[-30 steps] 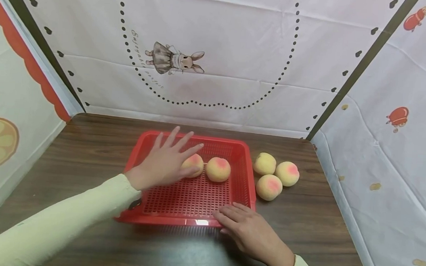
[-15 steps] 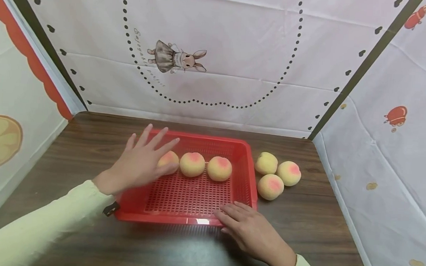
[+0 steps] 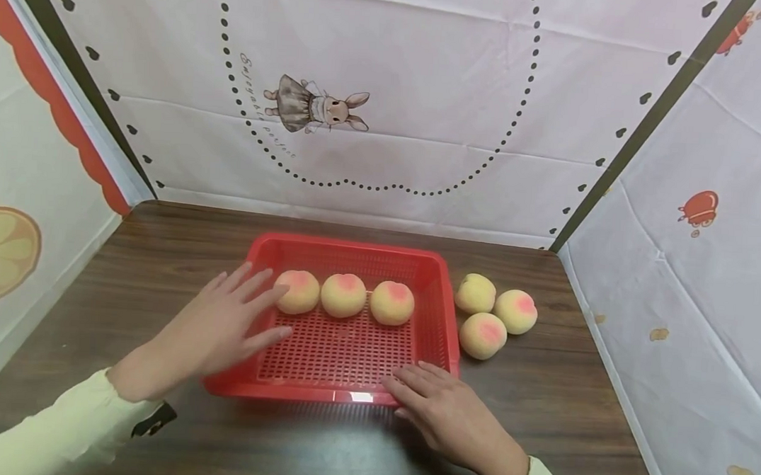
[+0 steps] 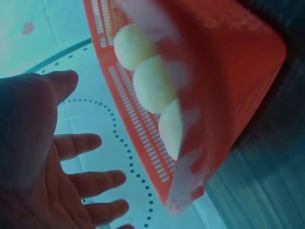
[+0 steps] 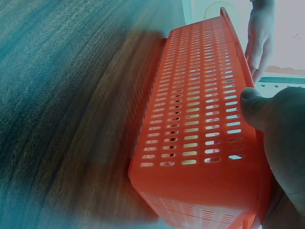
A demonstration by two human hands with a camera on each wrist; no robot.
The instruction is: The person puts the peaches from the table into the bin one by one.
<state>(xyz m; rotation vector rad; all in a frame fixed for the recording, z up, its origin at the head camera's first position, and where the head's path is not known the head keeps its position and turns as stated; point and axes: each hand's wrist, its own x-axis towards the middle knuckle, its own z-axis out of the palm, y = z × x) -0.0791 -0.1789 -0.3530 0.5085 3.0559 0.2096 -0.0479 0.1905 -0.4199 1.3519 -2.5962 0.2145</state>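
Apparently halfway: three peaches (image 3: 343, 295) rowed inside red basket (image 3: 284, 391), three loose peaches (image 3: 483, 335) remaining on table (image 3: 571, 402) just beside. Your left hand (image 3: 214, 326) spread, empty; your right hand (image 3: 443, 412) grips basket's near right corner.

Over the near part of the red basket (image 3: 284, 392), a hand can come down from above to the bare floor. Farther in, three peaches (image 3: 343, 295) in a row block the way. The left hand (image 3: 204, 329) hangs over the left rim; the right hand (image 3: 439, 414) occupies the near right corner. Outside, three other peaches (image 3: 483, 335) obstruct the right side, perhaps touching the wall.
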